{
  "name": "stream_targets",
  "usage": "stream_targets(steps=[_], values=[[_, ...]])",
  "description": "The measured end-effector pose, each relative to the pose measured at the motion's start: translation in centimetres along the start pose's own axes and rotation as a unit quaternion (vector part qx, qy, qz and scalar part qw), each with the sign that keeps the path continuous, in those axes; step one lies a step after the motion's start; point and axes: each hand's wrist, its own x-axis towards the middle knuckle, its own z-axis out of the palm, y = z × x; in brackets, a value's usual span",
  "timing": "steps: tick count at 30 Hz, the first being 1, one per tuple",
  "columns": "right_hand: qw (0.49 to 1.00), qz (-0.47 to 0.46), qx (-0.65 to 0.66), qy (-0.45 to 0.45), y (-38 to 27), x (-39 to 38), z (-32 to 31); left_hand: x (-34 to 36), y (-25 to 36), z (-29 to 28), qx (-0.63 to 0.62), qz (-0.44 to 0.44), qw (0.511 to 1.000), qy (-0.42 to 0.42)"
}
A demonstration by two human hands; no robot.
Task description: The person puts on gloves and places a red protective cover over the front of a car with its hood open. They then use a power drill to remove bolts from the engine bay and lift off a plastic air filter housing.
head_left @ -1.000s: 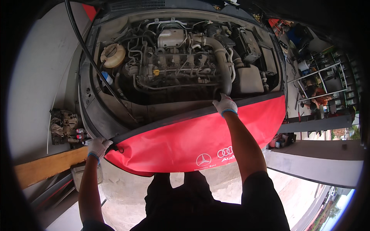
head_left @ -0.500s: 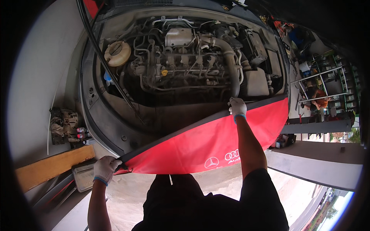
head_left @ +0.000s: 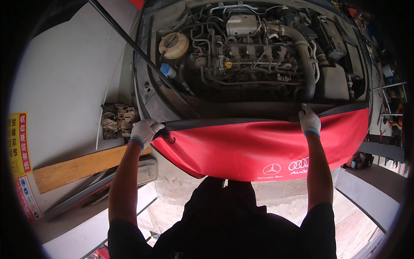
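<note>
Gripping the left corner of the smooth, glossy red cover (head_left: 215,142), your left hand (head_left: 147,131), clad in white knit, curls around its dark border (head_left: 246,123). Your right hand (head_left: 309,119), also knit-gloved with a blue wristband, rests on that border farther right; you cannot tell from this angle whether its fingers close around it. The cover drapes across the near end of the car (head_left: 153,93), sagging in soft, shallow folds. Beyond it, on the far side, sits the dusty metal engine (head_left: 258,56), a thick curved pipe (head_left: 305,52) at its right and a round, yellowed plastic tank (head_left: 174,45) at its left. A straight black rod (head_left: 129,41) slants past the tank. Left of you stretches a flat wooden plank (head_left: 86,166).
</note>
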Motion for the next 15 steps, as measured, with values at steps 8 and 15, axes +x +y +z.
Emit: stream_targets(steps=[8, 15], values=[[0.955, -0.138, 0.186, 0.184, -10.8, -9.9, 0.3, 4.6, -2.2, -1.6, 0.062, 0.102, 0.99, -0.076], [0.908, -0.194, 0.302, -0.218, -30.3, -26.9, 8.5, 1.9, -3.6, -3.0, -0.053, 0.209, 0.944, -0.249]])
